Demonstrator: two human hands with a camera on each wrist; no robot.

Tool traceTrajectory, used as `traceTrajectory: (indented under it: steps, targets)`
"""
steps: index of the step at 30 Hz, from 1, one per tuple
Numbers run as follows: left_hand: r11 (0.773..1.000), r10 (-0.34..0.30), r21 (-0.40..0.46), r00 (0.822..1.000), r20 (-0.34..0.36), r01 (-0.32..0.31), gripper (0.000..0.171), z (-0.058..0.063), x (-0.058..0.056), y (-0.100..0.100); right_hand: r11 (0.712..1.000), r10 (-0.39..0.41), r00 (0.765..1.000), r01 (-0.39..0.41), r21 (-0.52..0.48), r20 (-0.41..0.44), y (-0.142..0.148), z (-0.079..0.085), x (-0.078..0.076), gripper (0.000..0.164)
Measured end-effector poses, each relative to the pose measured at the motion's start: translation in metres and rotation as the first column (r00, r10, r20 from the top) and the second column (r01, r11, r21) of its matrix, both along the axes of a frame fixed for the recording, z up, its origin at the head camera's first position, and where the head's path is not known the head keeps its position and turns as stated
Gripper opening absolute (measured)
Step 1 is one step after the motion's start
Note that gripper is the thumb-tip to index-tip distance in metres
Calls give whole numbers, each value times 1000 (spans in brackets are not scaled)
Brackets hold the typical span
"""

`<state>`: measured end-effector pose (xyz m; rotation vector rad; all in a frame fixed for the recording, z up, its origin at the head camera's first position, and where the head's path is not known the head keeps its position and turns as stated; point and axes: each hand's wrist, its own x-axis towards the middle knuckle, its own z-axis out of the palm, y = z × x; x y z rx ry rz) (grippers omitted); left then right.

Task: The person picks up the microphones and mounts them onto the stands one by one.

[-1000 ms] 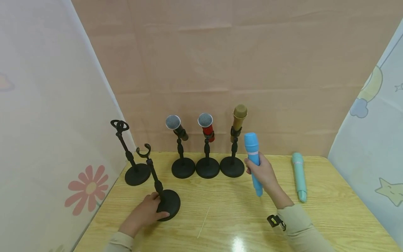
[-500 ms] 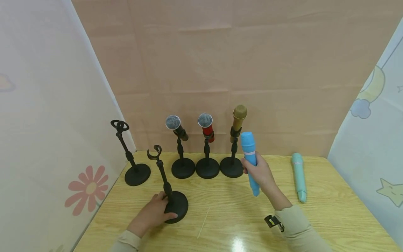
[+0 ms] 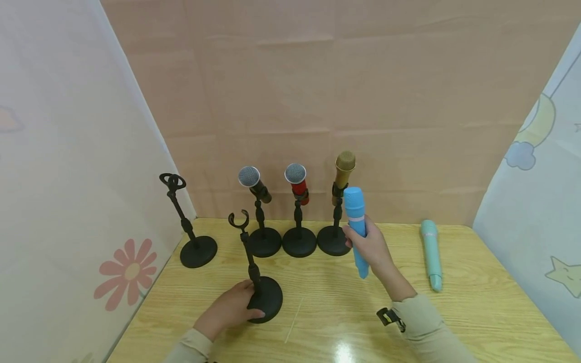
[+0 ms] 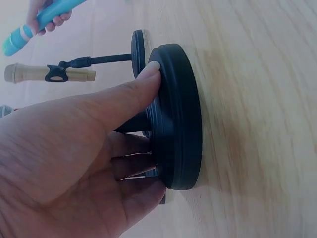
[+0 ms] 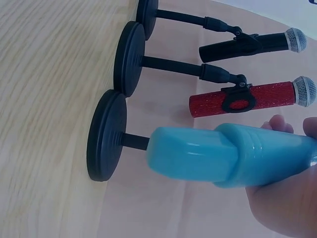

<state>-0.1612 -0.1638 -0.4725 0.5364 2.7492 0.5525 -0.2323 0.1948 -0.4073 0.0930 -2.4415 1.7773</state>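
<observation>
My left hand [image 3: 228,309] grips the round base of a black microphone stand [image 3: 268,301] whose holder at the top holds nothing. In the left wrist view the thumb lies on top of that base [image 4: 179,119], fingers around its side, close over the wood. My right hand [image 3: 373,247] is wrapped round the handle of a light blue microphone [image 3: 355,201], raised above the table with its head up. The tail of the blue microphone [image 5: 198,154] fills the middle of the right wrist view and covers part of a stand behind it.
Three stands along the back carry a black microphone [image 3: 250,177], a red one [image 3: 297,181] and a gold one [image 3: 345,166]. Another bare stand [image 3: 197,250] is at the back left. A mint green microphone [image 3: 431,254] lies on the wooden table [image 3: 490,312] at right.
My left hand has moved the bare stand rightward across the table. My right hand has shifted slightly left with the blue microphone.
</observation>
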Motion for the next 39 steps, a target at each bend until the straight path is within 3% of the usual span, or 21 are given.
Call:
traceTrajectory:
  steps: [10,18,27,39]
  targets:
    - [1000,-31,-2,1000,-3,31,76,-4,-1,11,999,22,1000,-22,-30,-15,-8,4,0,47]
    - [995,-92,-33,994,-58,90,73,-5,-1,20,997,57,995,-61,-53,-78,-15,10,-1,36]
    - [992,-109,-68,992,-60,105,73,0,-1,32,996,62,996,-66,-61,-67,-22,16,-2,46]
    - [983,-153,-113,986,-69,145,73,-1,-3,45,992,88,991,-96,-82,-98,-26,23,-2,45]
